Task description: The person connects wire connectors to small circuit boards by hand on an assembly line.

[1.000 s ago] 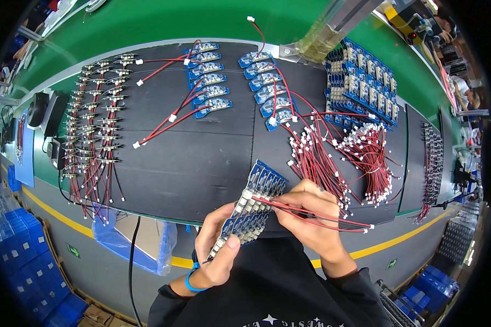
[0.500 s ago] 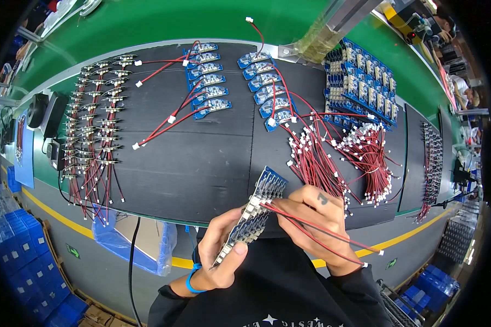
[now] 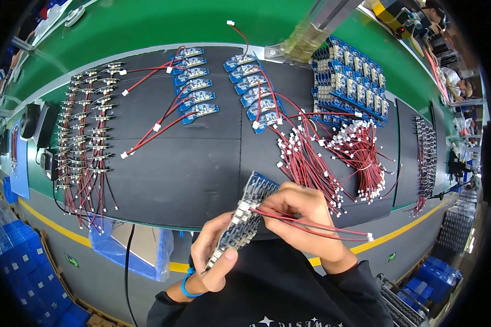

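Observation:
Near the bench's front edge, my left hand [image 3: 215,252] is closed on a blue circuit board panel [image 3: 237,228], which it holds tilted on edge. White connectors line the panel's near edge. My right hand [image 3: 306,219] pinches red-and-black wire leads [image 3: 323,231] close to this edge. Their white plugs hang free to the right, past the wrist. The fingertips partly hide where the leads meet the panel. Beyond my right hand lies a loose bundle of wire leads [image 3: 305,158], with a second bundle [image 3: 363,158] beside it.
Two blue board panels [image 3: 193,84] [image 3: 252,95] lie on the black mat [image 3: 174,174] with leads across them. Stacked panels [image 3: 349,82] stand by a metal post [image 3: 316,32] at the back right. Rows of wired boards [image 3: 87,125] stand at the left. A blue-lined box [image 3: 158,250] sits below the edge.
The view has shifted slightly, so the bench things appear further left. The free ends of the leads in my right hand have come closer together and swung upward. Both hands keep their hold.

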A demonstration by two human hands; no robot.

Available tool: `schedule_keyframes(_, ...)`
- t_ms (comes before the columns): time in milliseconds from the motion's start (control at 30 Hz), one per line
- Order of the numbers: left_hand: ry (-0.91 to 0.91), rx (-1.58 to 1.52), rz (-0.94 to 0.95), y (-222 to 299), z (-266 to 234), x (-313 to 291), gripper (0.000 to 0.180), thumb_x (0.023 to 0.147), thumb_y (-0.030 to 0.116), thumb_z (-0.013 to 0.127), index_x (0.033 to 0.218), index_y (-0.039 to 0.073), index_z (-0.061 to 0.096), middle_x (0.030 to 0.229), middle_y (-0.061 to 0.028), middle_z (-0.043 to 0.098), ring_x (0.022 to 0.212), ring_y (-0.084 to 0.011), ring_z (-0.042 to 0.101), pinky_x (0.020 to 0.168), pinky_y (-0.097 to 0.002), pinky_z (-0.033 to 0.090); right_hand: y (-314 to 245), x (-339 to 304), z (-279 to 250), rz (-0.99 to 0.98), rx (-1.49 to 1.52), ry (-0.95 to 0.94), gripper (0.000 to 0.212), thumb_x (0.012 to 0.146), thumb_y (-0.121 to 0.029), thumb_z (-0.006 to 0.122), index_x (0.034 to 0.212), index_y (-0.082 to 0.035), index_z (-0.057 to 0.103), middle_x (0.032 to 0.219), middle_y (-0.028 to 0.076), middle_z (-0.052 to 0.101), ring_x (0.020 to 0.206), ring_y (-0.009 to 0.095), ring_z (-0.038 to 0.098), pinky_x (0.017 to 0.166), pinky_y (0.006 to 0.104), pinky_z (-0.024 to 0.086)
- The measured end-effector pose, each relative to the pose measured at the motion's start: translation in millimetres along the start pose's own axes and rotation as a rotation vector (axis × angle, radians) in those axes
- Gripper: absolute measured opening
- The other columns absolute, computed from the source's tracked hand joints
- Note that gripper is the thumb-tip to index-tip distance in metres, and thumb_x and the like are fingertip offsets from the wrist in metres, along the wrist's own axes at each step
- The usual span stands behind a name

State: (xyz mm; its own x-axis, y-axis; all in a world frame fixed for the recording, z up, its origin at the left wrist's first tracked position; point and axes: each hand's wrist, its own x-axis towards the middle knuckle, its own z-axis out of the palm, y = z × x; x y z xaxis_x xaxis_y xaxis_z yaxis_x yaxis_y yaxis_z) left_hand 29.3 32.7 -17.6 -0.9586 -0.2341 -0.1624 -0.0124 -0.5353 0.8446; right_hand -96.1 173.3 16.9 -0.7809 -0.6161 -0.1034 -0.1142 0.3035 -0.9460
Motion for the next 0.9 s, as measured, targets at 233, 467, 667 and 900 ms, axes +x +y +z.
schedule_keyframes(233,0.185,-0.011,-0.043,0.2,-6.3,3.0,0.055,0.082,0.025,0.056,0.122,-0.008,0.038,0.115,-0.0194,0.051,0.107,-0.0252,0.052,0.095,-0.039,0.038,37.7,15.2,-20.1,0.075,-0.211,0.262,0.013,0.082,-0.01,0.062,0.078,0.002,0.063,0.066,0.011,0.057,0.055,0.018,0.053,0.053,0.0288,0.042)
schedule_keyframes(467,0.155,-0.028,-0.01,-1.8,-11.4,1.9,0.052,0.084,0.023,0.055,0.122,-0.007,0.039,0.118,-0.0198,0.05,0.109,-0.0267,0.051,0.096,-0.0409,0.038,53.0,12.3,-14.3,-0.028,-0.66,0.312,0.009,0.073,-0.007,0.068,0.079,-0.004,0.063,0.072,0.007,0.055,0.06,0.022,0.055,0.054,0.0325,0.043)
schedule_keyframes(667,0.154,-0.114,-0.031,-3.4,-11.3,1.0,0.051,0.084,0.022,0.056,0.123,-0.007,0.038,0.121,-0.02,0.048,0.112,-0.0276,0.049,0.097,-0.0419,0.038,53.1,13.4,-9.2,-0.05,-0.717,0.302,0.009,0.074,-0.007,0.067,0.08,-0.004,0.06,0.078,0.008,0.055,0.062,0.028,0.056,0.054,0.0364,0.043)
schedule_keyframes(900,0.141,-0.114,-0.039,-1.3,-5.5,5.1,0.052,0.083,0.021,0.056,0.123,-0.007,0.037,0.122,-0.0205,0.047,0.112,-0.0278,0.049,0.097,-0.042,0.037,57.9,7.4,-9.2,-0.032,-0.79,0.183,0.011,0.077,-0.012,0.065,0.083,-0.007,0.058,0.083,0.005,0.054,0.07,0.026,0.058,0.051,0.0378,0.045)
